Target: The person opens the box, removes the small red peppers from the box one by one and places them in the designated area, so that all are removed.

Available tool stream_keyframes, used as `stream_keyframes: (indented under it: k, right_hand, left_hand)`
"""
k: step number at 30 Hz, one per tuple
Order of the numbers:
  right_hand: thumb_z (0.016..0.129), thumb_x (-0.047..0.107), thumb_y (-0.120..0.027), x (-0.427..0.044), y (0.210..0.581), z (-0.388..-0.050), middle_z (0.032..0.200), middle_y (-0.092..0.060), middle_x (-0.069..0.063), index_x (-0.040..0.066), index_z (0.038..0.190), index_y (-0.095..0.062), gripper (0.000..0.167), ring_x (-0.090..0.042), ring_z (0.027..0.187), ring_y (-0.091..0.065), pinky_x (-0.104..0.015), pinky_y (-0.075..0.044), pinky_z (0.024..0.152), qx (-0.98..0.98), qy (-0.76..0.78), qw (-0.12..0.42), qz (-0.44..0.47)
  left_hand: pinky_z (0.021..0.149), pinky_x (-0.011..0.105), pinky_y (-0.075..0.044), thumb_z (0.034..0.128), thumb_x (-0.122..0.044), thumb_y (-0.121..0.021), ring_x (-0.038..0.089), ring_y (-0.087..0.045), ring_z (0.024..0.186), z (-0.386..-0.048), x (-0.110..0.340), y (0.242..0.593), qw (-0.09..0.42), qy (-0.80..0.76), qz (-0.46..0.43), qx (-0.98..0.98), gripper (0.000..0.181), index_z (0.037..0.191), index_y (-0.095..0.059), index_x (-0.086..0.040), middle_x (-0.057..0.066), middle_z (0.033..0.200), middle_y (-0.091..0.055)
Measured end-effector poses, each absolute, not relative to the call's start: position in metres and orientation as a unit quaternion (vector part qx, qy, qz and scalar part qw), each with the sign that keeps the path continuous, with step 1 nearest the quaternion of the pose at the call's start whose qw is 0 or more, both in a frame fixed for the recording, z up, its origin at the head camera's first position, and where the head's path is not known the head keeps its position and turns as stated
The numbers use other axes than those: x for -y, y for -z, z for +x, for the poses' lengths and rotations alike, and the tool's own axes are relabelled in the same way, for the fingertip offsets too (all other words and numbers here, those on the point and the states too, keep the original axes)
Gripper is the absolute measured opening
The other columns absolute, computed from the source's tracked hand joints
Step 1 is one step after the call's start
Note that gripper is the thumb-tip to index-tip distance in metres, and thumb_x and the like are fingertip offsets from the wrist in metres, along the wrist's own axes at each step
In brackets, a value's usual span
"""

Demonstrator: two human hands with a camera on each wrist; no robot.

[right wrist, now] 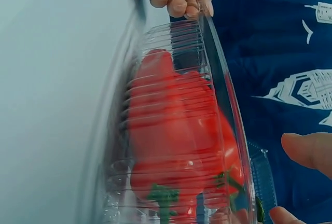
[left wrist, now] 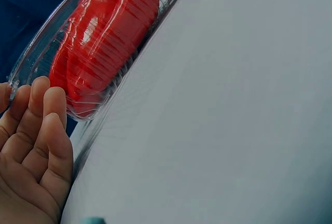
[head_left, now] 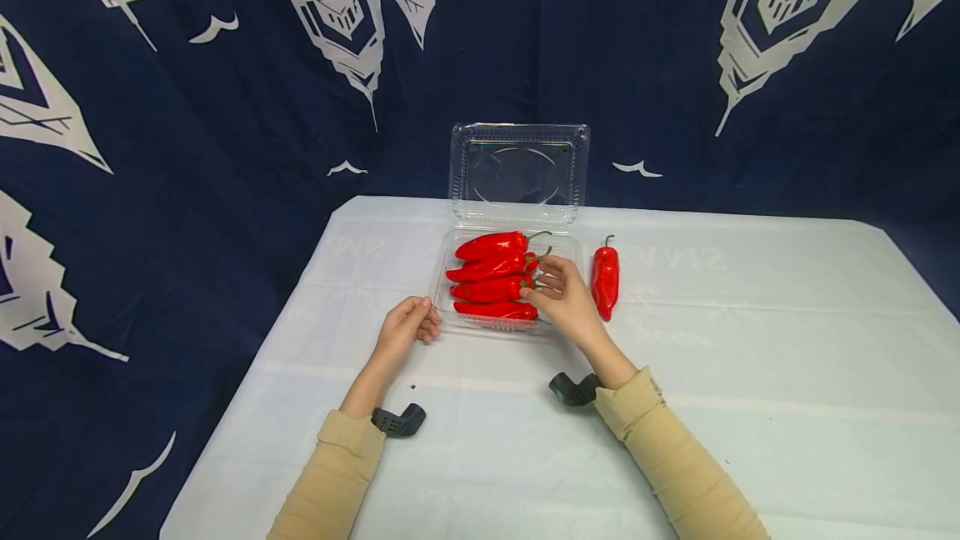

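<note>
A dark blue backdrop (head_left: 660,65) printed with pale buildings is hung behind a table spread with a white cloth (head_left: 750,340). The near left corner of a clear container (head_left: 487,327) is pinched at the rim by the left hand (head_left: 405,325). The right hand (head_left: 567,298) is held over the container's right end, thumb and fingers parted beside the stems; whether a stem is touched cannot be told. Inside the container, four red peppers (head_left: 491,287) are counted, their long axes running left to right (stems to the right, tips to the left). A further scrap of red is glimpsed between the upper two, too covered to be counted. Some stem ends are hidden by the right hand, and in the right wrist view the peppers are blurred behind the ribbed wall. One lone pepper (head_left: 605,277) is set just right of the container, its long axis running away from the person, stem at the far end. Behind the container, one lid (head_left: 517,177) is raised. Nearer than the container, two tan sleeves (head_left: 686,461) are cut off by the frame.
</note>
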State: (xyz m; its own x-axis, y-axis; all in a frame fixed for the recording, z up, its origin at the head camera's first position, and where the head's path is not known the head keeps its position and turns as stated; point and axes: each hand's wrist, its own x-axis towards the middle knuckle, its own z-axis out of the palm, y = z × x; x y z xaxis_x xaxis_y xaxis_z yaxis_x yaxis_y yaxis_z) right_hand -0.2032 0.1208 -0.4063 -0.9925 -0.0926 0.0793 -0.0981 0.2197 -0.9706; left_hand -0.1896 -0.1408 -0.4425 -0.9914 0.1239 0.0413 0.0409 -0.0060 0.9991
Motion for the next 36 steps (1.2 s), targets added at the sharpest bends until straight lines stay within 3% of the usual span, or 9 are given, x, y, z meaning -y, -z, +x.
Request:
stream_keyframes:
  k: [11,16,36]
  right_hand:
    - [0.083,0.005,-0.068,-0.115,0.412,-0.202,0.127,-0.05,-0.025,-0.008,0.129,-0.044,0.053,-0.037,0.115,-0.052,-0.043,-0.042,0.097,0.813,-0.575,0.031,0.085]
    - [0.083,0.009,-0.069,-0.112,0.415,-0.201,0.121,-0.055,-0.02,-0.004,0.126,-0.05,0.049,-0.034,0.108,-0.058,-0.041,-0.046,0.093,0.833,-0.546,0.031,0.081]
    - [0.082,0.007,-0.07,-0.104,0.421,-0.201,0.116,-0.06,-0.018,-0.002,0.123,-0.054,0.044,-0.031,0.102,-0.06,-0.04,-0.05,0.087,0.867,-0.484,0.056,0.107]
  left_hand:
    - [0.056,0.021,-0.046,0.1007,-0.011,-0.043,0.013,-0.057,0.064,-0.19,0.14,0.442,0.033,-0.709,0.055,-0.702,0.024,0.093,-0.052,0.01,0.008,0.079,-0.058]
    - [0.056,0.021,-0.046,0.1007,-0.011,-0.044,0.013,-0.057,0.064,-0.19,0.14,0.442,0.033,-0.707,0.054,-0.704,0.024,0.093,-0.052,0.01,0.008,0.079,-0.058]
    - [0.056,0.021,-0.046,0.1007,-0.01,-0.043,0.014,-0.057,0.065,-0.189,0.14,0.441,0.031,-0.708,0.057,-0.703,0.025,0.095,-0.051,0.013,0.011,0.08,-0.057]
